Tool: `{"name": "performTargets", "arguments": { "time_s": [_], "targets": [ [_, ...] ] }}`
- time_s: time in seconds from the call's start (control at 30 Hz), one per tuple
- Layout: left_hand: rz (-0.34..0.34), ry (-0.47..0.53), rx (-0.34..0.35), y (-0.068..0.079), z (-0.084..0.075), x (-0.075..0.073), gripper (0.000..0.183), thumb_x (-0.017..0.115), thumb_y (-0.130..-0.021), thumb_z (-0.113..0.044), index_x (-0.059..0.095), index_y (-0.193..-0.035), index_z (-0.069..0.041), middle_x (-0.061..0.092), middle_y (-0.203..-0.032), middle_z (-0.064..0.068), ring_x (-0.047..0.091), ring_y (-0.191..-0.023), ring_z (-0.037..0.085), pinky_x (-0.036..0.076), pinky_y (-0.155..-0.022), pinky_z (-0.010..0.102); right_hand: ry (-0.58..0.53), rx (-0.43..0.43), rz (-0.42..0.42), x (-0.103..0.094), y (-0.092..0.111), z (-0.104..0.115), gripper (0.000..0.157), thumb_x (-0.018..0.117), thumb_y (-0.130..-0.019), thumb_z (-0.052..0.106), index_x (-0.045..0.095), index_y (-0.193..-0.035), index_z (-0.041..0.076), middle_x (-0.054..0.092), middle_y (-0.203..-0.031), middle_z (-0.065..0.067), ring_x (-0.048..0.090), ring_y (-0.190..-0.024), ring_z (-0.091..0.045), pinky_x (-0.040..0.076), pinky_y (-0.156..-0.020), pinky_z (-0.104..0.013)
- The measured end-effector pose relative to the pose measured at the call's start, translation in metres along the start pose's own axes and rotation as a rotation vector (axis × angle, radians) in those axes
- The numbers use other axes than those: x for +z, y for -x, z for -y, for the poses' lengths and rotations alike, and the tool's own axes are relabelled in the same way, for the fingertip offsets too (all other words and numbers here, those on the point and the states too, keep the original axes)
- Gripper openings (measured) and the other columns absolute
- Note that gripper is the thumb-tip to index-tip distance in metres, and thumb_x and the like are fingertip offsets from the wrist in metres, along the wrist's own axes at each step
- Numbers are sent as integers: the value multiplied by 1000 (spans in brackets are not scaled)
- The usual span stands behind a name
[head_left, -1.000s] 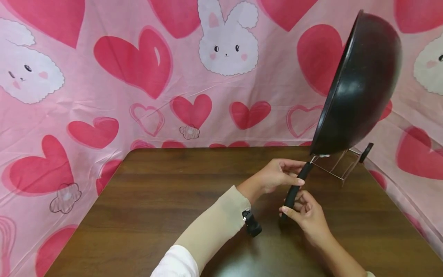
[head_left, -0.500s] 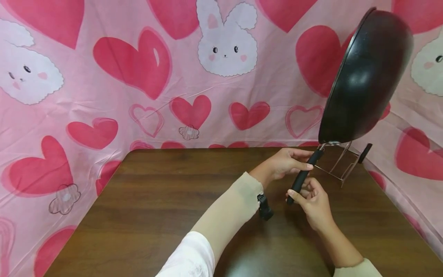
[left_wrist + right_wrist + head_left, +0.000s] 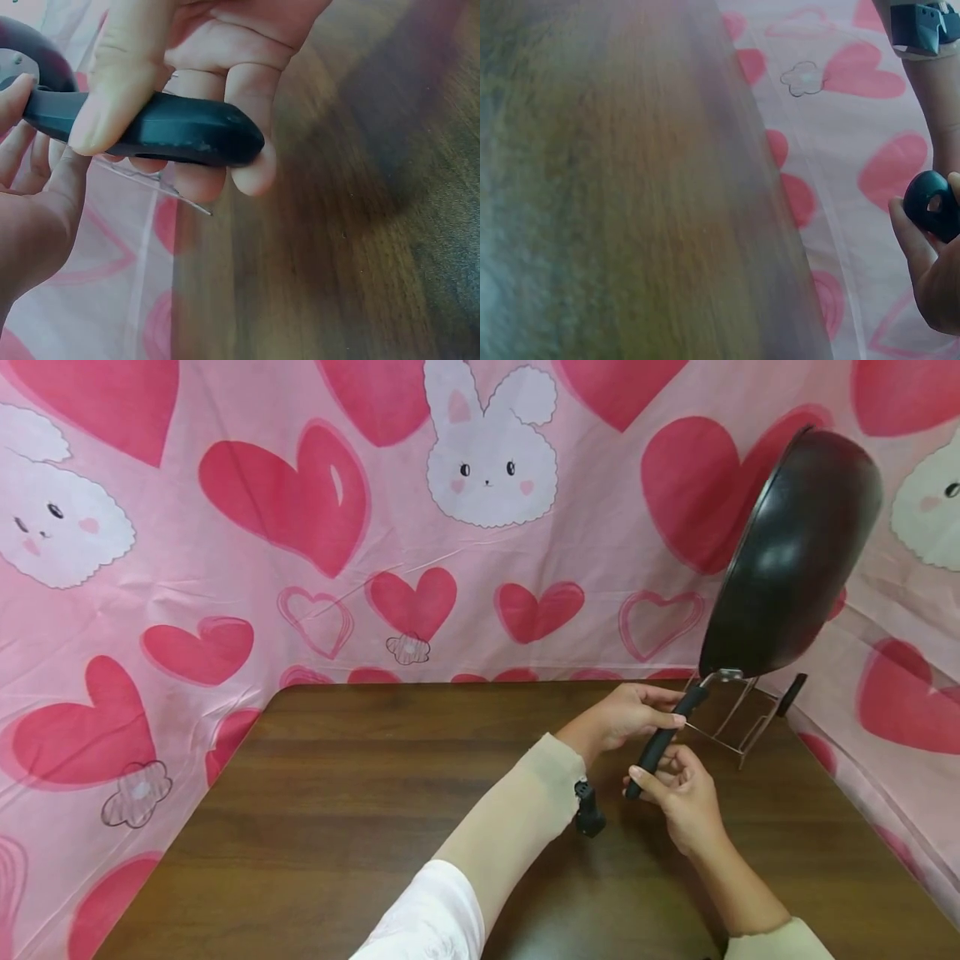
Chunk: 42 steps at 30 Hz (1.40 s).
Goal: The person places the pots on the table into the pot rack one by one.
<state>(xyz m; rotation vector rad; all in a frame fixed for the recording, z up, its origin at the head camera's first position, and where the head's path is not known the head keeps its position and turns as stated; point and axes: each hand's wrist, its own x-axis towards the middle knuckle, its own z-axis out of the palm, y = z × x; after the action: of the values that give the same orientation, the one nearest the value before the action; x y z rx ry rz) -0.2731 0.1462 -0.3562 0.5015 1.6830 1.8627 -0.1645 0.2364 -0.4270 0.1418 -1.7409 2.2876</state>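
Observation:
A black wok (image 3: 795,560) is held up on the right side in the head view, tilted, its dark rounded underside showing. My left hand (image 3: 626,717) pinches its black handle (image 3: 660,742) near the pan, thumb in front. Lower down, my right hand (image 3: 688,797) holds the handle's end between thumb and fingers. The left wrist view shows the handle (image 3: 187,129) crossing both hands, the right hand (image 3: 244,37) at its free end. In the right wrist view the handle's tip (image 3: 927,206) shows a hole. The wok's inside is hidden.
A wire rack (image 3: 742,735) with a black end piece (image 3: 791,695) stands behind the wok at the table's right edge, partly hidden. The brown wooden table (image 3: 337,827) spreads below. A pink cloth (image 3: 375,543) with hearts and rabbits hangs around it.
Both hands have carried the wok to the right and away from me. It rose at first, then sank a little in the last half second. Both hands keep their grip on the handle.

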Motion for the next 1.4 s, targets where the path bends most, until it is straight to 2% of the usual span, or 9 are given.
{"name": "performTargets", "arguments": {
  "time_s": [0.27, 0.4, 0.57, 0.8, 0.93, 1.07, 1.17, 1.3, 1.4],
  "targets": [
    [-25, 41, -24, -3, 12, -6, 34, 67, -86, 10, 66, -120, 5, 68, -82, 5, 68, -82, 30, 57, -77, 34, 10, 68, -16, 5, 4, -8, 24, 65, -86, -12, 52, -102, 1, 60, -91, -5, 71, -71, -17, 59, -64, -35],
    [-8, 21, -37, -3, 17, -10, 34, 66, -87, 9, 65, -121, 5, 70, -85, 8, 66, -96, 40, 57, -78, 34, -6, 85, -24, 8, 7, -12, 24, 64, -87, -14, 50, -102, -1, 61, -87, -3, 71, -69, -17, 59, -63, -36],
    [-6, 20, -67, 0, 24, -16, 32, 66, -86, 10, 67, -118, 5, 71, -94, 17, 60, -108, 47, 56, -83, 38, 25, 133, -39, 13, 13, -16, 27, 65, -87, -12, 47, -105, -4, 61, -87, -4, 71, -69, -18, 59, -63, -35],
    [-35, 9, -122, 6, 34, -19, 28, 69, -84, 8, 72, -111, 2, 72, -86, 12, 70, -87, 32, 54, -86, 42, 49, 217, -46, 15, 20, -18, 31, 67, -86, -9, 45, -107, -4, 59, -90, -9, 70, -70, -20, 59, -64, -38],
    [-42, -6, -153, 10, 41, -19, 26, 70, -84, 8, 73, -109, 1, 72, -86, 12, 70, -86, 29, 54, -86, 42, 56, 297, -48, 18, 24, -18, 31, 66, -88, -6, 43, -108, -3, 57, -92, -9, 71, -73, -22, 59, -67, -39],
    [-29, -1, -161, 12, 46, -22, 26, 69, -84, 9, 72, -109, 2, 71, -85, 13, 68, -79, 25, 55, -83, 40, 64, 342, -49, 22, 24, -18, 31, 67, -89, -5, 42, -108, -4, 57, -92, -9, 71, -76, -23, 59, -69, -40],
    [-28, -3, -157, 12, 49, -26, 26, 69, -84, 9, 72, -110, 2, 71, -84, 13, 69, -83, 28, 56, -81, 38, 103, 362, -52, 23, 23, -18, 33, 68, -88, -4, 43, -109, -6, 57, -92, -8, 71, -76, -21, 59, -70, -40],
    [-43, -3, -151, 14, 52, -28, 27, 69, -85, 8, 72, -110, 1, 72, -84, 14, 68, -95, 37, 56, -79, 37, 189, 394, -65, 23, 20, -19, 36, 71, -86, 0, 46, -111, -7, 58, -90, -7, 68, -73, -18, 59, -68, -38],
    [-57, 22, -127, 15, 53, -27, 27, 69, -85, 8, 72, -111, 1, 72, -86, 16, 68, -95, 37, 57, -78, 38, 222, 408, -82, 23, 18, -19, 38, 73, -86, 2, 47, -112, -7, 61, -89, -6, 68, -72, -17, 59, -66, -36]
  ]
}}
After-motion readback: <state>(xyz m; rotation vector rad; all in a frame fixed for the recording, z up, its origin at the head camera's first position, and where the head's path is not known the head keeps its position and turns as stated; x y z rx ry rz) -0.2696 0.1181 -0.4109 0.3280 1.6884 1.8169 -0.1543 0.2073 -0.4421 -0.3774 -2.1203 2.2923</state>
